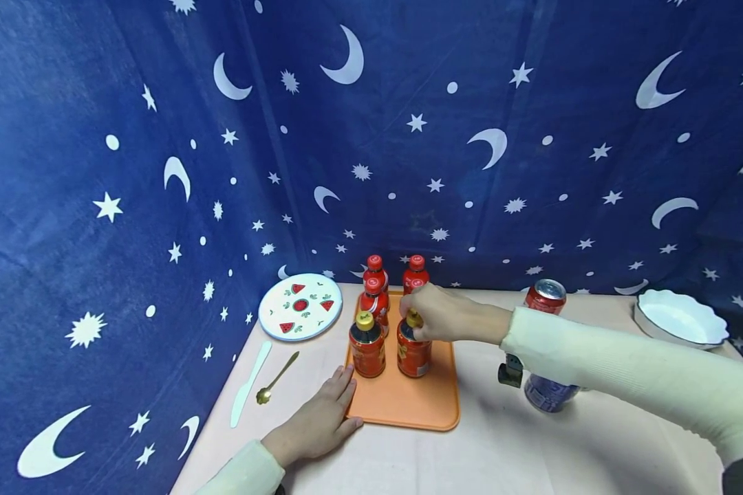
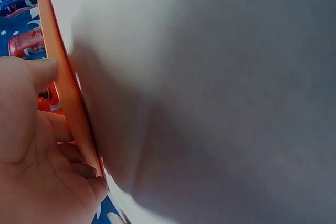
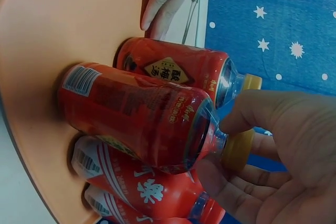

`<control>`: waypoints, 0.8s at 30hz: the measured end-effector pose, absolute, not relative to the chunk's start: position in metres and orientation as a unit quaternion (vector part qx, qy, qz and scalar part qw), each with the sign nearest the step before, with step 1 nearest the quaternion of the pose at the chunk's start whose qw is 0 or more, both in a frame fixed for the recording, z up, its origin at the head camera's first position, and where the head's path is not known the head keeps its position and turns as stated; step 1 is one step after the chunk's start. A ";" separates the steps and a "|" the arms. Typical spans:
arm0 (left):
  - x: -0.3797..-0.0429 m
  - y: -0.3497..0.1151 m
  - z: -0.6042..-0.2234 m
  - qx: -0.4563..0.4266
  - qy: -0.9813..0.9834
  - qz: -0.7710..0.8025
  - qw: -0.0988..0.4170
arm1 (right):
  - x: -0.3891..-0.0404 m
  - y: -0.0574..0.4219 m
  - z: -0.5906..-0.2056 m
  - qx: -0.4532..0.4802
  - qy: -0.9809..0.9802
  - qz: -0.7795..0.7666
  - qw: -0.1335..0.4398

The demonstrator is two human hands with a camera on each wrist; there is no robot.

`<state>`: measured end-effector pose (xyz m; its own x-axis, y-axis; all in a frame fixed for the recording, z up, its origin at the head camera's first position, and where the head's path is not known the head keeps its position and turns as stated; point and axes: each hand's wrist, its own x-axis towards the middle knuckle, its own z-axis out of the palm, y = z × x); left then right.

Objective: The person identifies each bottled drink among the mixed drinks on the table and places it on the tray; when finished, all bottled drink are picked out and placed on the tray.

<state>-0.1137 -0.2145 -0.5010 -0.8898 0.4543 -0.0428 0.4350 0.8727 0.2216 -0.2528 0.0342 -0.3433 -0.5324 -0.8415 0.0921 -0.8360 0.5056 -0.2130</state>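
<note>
An orange tray [image 1: 402, 407] lies on the table with several red bottles on it. Thumb and fingers of my right hand [image 1: 436, 313] grip the yellow cap and neck of the front right drink bottle [image 1: 413, 357]; its base is at the tray in the right wrist view. A matching yellow-capped bottle [image 1: 368, 352] stands close to its left. Behind these two are slimmer red-capped bottles [image 3: 152, 187], partly covered by my right hand in the head view. My left hand [image 1: 318, 419] rests along the tray's left edge, its fingers extended and thumb near the front corner.
Left of the tray are a watermelon-patterned plate [image 1: 275, 302], a pale knife [image 1: 248, 385] and a gold spoon [image 1: 278, 377]. Under and behind my right forearm stand a red can [image 1: 545, 295] and a blue can [image 1: 550, 393]. A white scalloped bowl [image 1: 681, 316] sits far right. A blue curtain [image 1: 396, 137] borders the table.
</note>
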 end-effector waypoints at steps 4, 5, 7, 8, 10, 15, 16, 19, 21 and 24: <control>-0.113 -0.214 -0.501 0.227 0.967 0.104 0.048 | -0.254 0.033 -0.347 -0.475 0.874 -0.105 0.013; -0.113 -0.214 -0.501 0.227 0.967 0.104 0.047 | -0.254 0.033 -0.348 -0.473 0.875 -0.104 0.015; -0.113 -0.214 -0.501 0.227 0.967 0.103 0.045 | -0.254 0.033 -0.349 -0.472 0.876 -0.101 0.016; -0.113 -0.214 -0.500 0.227 0.967 0.104 0.044 | -0.254 0.033 -0.350 -0.472 0.875 -0.102 0.015; -0.113 -0.213 -0.500 0.228 0.967 0.104 0.042 | -0.253 0.033 -0.350 -0.473 0.875 -0.105 0.016; -0.113 -0.213 -0.500 0.226 0.968 0.103 0.044 | -0.252 0.035 -0.350 -0.474 0.874 -0.105 0.014; -0.113 -0.213 -0.500 0.227 0.968 0.102 0.045 | -0.252 0.035 -0.349 -0.475 0.874 -0.105 0.013; -0.113 -0.214 -0.500 0.226 0.968 0.102 0.048 | -0.253 0.035 -0.349 -0.479 0.871 -0.105 0.014; -0.113 -0.214 -0.500 0.225 0.967 0.104 0.050 | -0.253 0.035 -0.349 -0.478 0.872 -0.103 0.017; -0.113 -0.213 -0.500 0.225 0.967 0.106 0.049 | -0.252 0.035 -0.348 -0.471 0.876 -0.099 0.024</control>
<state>-0.1130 -0.2128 -0.4998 -0.8936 0.4463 -0.0480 0.4255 0.8762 0.2265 -0.2522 0.0350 -0.3478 -0.5542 -0.8308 0.0507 -0.8213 0.5360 -0.1953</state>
